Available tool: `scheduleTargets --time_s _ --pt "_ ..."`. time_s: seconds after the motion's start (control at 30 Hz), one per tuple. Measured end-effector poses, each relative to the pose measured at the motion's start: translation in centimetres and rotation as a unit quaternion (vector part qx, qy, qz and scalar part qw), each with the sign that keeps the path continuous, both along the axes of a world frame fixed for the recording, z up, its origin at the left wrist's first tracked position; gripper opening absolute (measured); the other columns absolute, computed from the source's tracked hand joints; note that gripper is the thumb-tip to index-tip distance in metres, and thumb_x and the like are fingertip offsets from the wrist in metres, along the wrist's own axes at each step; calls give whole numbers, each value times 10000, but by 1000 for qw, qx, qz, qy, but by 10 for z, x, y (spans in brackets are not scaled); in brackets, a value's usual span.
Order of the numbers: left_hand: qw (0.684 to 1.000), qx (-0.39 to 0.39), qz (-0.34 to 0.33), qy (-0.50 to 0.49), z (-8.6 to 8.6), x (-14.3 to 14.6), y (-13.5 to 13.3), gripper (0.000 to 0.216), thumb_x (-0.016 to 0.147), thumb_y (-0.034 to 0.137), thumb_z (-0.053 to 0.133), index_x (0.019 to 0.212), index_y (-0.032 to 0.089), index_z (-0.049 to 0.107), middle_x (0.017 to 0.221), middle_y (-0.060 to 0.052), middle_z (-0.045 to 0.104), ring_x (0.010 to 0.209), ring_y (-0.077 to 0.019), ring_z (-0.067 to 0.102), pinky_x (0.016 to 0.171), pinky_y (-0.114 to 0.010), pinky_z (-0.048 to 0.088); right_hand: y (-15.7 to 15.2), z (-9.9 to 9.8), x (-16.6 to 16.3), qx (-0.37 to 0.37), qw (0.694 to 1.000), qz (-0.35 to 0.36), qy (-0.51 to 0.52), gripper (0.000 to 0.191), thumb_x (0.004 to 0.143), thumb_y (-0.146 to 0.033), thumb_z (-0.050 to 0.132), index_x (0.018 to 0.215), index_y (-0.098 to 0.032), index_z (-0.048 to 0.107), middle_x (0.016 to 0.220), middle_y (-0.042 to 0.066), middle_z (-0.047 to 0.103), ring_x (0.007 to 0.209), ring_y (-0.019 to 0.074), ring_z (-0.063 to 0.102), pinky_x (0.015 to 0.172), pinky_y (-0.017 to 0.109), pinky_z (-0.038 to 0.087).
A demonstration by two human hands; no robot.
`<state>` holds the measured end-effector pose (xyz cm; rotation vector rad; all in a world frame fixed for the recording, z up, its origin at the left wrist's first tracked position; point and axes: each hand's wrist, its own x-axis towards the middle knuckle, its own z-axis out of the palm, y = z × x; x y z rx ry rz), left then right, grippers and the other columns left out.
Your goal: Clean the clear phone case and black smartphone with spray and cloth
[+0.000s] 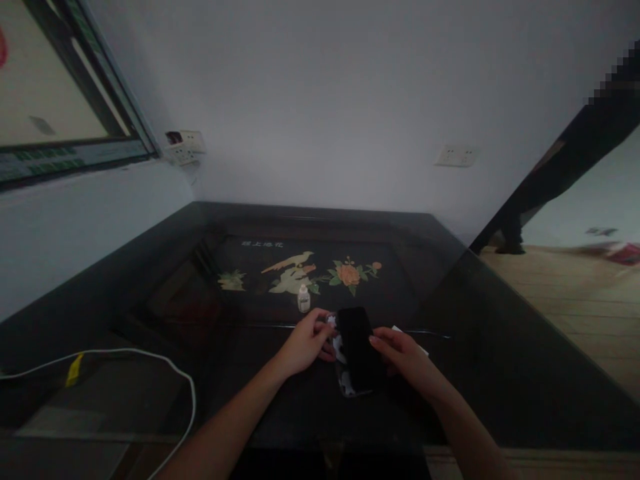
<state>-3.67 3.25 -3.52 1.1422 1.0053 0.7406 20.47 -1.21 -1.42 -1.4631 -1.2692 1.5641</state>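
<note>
Black phone [357, 350], long axis fore-and-aft

Count from where I'm standing: two hands, left hand [306, 339] and right hand [403, 357], both over the bench's [480, 373] near half. One black phone [357, 353], one patterned case [345, 383]. One small bottle [304, 301] mid-bench. One white cable [165, 358], one yellow tag [75, 371], near-left corner. Four printed characters [263, 244] toward the far edge.

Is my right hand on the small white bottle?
No, your right hand grips the black rectangular phone, and the small white bottle stands apart.
</note>
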Motion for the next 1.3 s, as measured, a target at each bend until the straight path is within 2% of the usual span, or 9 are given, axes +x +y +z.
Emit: scheduleTargets --time_s 0.17,0.37,0.57,0.77,0.93,1.03,1.17,1.3 --pt "1000 -6 5 -10 0 1 0 446 894 550 635 1136 208 483 898 -9 634 595 -138 700 537 -296 611 0 3 -7 1 999 31 -21 510 808 -673 700 1015 -207 686 806 14 733 671 170 673 509 229 486" --pt "999 -8 -11 -35 7 -2 -3 424 916 533 608 1146 203 472 886 -26 670 651 -161 716 573 -301 603 1 8 -16 16 997 55 -51 451 868 -623 663 1042 -207 651 863 38 760 712 182 702 525 235 505" --pt "999 -25 -6 -42 8 -4 -3 451 895 573 611 1128 219 458 836 -3 663 653 -169 711 583 -325 609 -4 15 -27 31 995 1 -96 348 864 -533 693 966 -241 533 820 30 763 686 198 694 495 254 509" --pt "998 -27 2 -53 5 -4 -4 468 879 627 591 1080 231 443 828 6 654 647 -183 712 555 -343 611 -11 24 -32 76 983 -37 -162 285 811 -497 746 880 -238 650 856 47 765 750 238 712 527 298 539" --pt "998 -21 11 -56 4 -3 -4 490 870 646 589 1085 230 446 784 16 640 600 -162 679 530 -338 609 -12 28 -30 172 952 -52 -247 286 825 -501 735 785 -223 681 742 28 719 713 209 670 625 308 526" --pt "998 -19 2 -59 6 -3 -5 479 872 636 594 1082 229 456 772 17 636 613 -165 680 522 -325 607 -6 26 -29 159 967 -63 -191 359 860 -572 680 828 -215 652 754 22 697 717 202 664 618 296 529" --pt "998 -18 -24 -57 8 -3 -6 459 885 619 590 1112 239 470 754 25 625 610 -164 675 498 -305 598 6 21 -30 76 997 -31 -16 450 899 -633 610 1089 -233 685 1044 64 735 964 252 700 673 317 587" --pt "998 -8 -35 -50 9 -4 -7 444 901 611 576 1124 240 479 740 28 619 593 -163 667 472 -280 579 16 13 -32 12 999 -25 16 464 913 -637 606 1123 -239 722 927 64 746 895 254 710 579 283 559"
